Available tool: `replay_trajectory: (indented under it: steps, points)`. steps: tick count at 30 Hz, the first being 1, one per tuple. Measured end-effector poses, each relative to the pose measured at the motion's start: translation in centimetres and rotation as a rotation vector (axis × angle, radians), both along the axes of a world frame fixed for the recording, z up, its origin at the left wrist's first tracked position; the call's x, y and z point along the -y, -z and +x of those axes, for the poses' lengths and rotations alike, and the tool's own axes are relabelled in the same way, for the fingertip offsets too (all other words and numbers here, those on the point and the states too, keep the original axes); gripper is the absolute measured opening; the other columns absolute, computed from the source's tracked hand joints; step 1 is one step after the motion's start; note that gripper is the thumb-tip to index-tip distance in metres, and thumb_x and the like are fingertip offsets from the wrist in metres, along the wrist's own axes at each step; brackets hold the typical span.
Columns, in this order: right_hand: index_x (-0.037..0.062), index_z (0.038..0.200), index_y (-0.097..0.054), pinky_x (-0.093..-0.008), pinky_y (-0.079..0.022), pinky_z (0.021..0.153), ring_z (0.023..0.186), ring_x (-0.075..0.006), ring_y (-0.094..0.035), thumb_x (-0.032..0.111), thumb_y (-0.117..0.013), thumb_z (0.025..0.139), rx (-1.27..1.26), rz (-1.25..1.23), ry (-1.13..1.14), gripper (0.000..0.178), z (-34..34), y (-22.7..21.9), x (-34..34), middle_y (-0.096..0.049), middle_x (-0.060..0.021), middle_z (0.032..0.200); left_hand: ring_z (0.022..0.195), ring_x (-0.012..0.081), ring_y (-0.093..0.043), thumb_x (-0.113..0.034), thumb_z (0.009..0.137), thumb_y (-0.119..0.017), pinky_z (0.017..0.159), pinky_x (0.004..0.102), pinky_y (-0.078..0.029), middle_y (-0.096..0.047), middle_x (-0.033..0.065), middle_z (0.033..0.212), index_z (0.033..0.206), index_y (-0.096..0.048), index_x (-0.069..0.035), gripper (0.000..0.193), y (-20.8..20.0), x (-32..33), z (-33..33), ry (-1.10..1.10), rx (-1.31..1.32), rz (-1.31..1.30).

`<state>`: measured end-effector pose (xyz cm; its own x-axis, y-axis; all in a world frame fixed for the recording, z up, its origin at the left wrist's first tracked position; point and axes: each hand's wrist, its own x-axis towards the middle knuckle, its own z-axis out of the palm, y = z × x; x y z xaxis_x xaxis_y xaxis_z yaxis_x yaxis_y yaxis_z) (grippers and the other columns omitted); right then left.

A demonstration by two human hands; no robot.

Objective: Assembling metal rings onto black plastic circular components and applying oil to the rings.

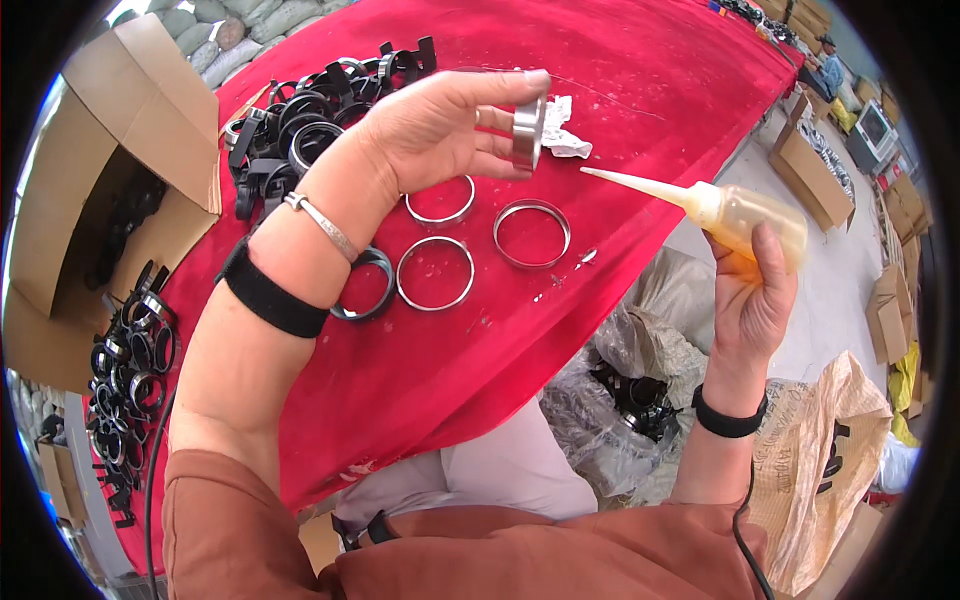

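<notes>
My left hand (440, 125) is raised over the red cloth, closed on a silver metal ring (528, 135) held on edge between thumb and fingers. In my right hand (752, 295) is a squeeze bottle (755, 222) of amber liquid, tilted so its long pale nozzle (630, 182) points left toward the ring. Nozzle and ring are apart. Beneath, three thin metal rings lie flat: one near the middle (435, 273), one behind it (440, 203) and one to the right (532, 234). A dark ring (365, 284) sits beside my left wrist. Crumpled white tissue (565, 130) lies beyond the held ring.
Black ring parts (300, 120) are heaped at the table's back left, more (130, 370) at its left edge. An open cardboard box (150, 60) stands left. Plastic bags (640, 350) with black parts and a woven sack (830, 450) are at right, off the red-covered table (640, 60).
</notes>
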<state>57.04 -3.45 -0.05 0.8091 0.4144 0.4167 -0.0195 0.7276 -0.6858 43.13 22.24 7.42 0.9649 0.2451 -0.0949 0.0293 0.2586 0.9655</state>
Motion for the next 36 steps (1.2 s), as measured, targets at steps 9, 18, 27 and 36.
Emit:
replay_trajectory:
  steps: [9,18,27,36]
  points:
    - [-0.0014,0.116,-0.044,-0.0346,-0.049,0.088,0.1,-0.0216,-0.058,-0.007,-0.069,0.073,0.216,-0.132,0.123,0.05,-2.8,-1.6,-0.6,-0.057,-0.0129,0.108,0.089,0.023,-0.062,-0.026,0.088,-0.06,0.077,0.0377,-0.056,-0.059,0.0153,0.103,0.116,-0.053,-0.001,0.039,0.9,0.7,-2.0,0.183,-0.02,-0.058]
    - [0.0013,0.114,-0.044,-0.0336,-0.05,0.088,0.101,-0.0211,-0.059,-0.002,-0.077,0.068,0.529,-0.259,0.186,0.056,-3.9,-1.7,-1.8,-0.058,-0.0126,0.107,0.084,0.0188,-0.066,-0.02,0.089,-0.058,0.071,0.0313,-0.058,-0.062,0.0113,0.097,0.119,-0.049,0.003,0.038,1.4,1.1,-1.8,0.156,-0.064,0.046]
    - [0.0029,0.112,-0.044,-0.035,-0.051,0.086,0.1,-0.0229,-0.059,-0.001,-0.078,0.066,0.749,-0.26,0.082,0.058,-4.1,-2.2,-1.7,-0.058,-0.0146,0.106,0.083,0.0176,-0.065,-0.014,0.085,-0.064,0.068,0.0316,-0.057,-0.062,0.0107,0.097,0.12,-0.046,0.005,0.044,1.7,1.2,-1.4,0.077,-0.124,0.075]
    - [0.0009,0.12,-0.042,-0.046,-0.044,0.096,0.112,-0.0317,-0.054,0.005,-0.071,0.074,0.157,-0.028,-0.262,0.054,-0.5,0.3,-1.2,-0.055,-0.0196,0.115,0.088,0.0189,-0.057,-0.031,0.079,-0.07,0.08,0.0366,-0.048,-0.059,0.0051,0.098,0.11,-0.061,-0.006,0.041,2.0,0.2,-1.1,0.156,-0.101,0.075]
